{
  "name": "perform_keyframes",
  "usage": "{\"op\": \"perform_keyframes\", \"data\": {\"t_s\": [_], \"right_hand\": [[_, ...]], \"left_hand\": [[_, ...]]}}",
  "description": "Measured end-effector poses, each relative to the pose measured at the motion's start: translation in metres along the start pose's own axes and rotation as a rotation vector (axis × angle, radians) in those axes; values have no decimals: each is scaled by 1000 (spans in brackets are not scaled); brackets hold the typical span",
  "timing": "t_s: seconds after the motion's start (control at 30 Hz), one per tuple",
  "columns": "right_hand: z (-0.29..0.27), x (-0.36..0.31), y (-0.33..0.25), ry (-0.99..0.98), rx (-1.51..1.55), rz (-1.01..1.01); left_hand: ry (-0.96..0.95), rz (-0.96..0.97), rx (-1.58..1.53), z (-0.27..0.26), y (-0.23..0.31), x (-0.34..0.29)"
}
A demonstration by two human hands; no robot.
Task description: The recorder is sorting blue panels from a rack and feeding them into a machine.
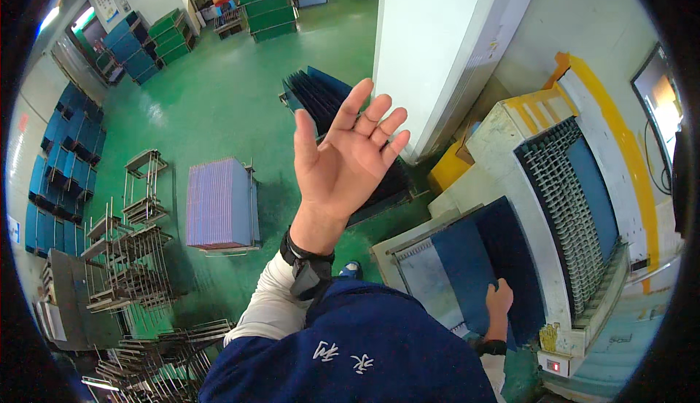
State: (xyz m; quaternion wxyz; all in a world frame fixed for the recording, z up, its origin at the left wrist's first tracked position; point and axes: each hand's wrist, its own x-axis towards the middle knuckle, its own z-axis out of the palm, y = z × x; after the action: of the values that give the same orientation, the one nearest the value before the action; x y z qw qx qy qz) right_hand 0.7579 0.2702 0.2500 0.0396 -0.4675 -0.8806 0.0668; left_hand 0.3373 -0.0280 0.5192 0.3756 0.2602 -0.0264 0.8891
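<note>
My left hand (pixel 343 159) is raised in the middle of the view, palm up. Its fingers are stretched out and nothing lies in it. A black band with a dark grey module sits on that wrist. Lower right, my right hand (pixel 499 302) is closed at the edge of a flat blue panel (pixel 463 261); its fingertips are partly hidden. The panel leans over a light-coloured tray-like surface (pixel 426 275). Beside it stands a darker blue panel (pixel 514 257). Behind my left hand, a rack of upright dark panels (pixel 313 97) is partly covered.
At right stands a machine with rows of rollers (pixel 565 213) and a blue panel on it. A rack of lilac-edged panels (pixel 219 202) and metal frames (pixel 138 257) stand at left. Blue bins (pixel 65 162) line the wall. A white pillar (pixel 430 45) rises ahead; green crates (pixel 266 2) are farther off.
</note>
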Motion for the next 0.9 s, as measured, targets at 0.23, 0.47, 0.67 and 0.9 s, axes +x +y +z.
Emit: {"op": "perform_keyframes", "data": {"t_s": [0.23,0.47,0.67,0.9], "right_hand": [[-17,16,-3,-283,-61,162],[-8,17,5,-179,-62,153],[-5,8,1,-214,-66,134],[-18,6,-5,-180,11,139]], "left_hand": [[-19,-50,46,8,-16,1],[38,-27,172,9,-40,5],[14,-57,191,19,-59,8],[-83,-84,261,33,-81,12]]}}
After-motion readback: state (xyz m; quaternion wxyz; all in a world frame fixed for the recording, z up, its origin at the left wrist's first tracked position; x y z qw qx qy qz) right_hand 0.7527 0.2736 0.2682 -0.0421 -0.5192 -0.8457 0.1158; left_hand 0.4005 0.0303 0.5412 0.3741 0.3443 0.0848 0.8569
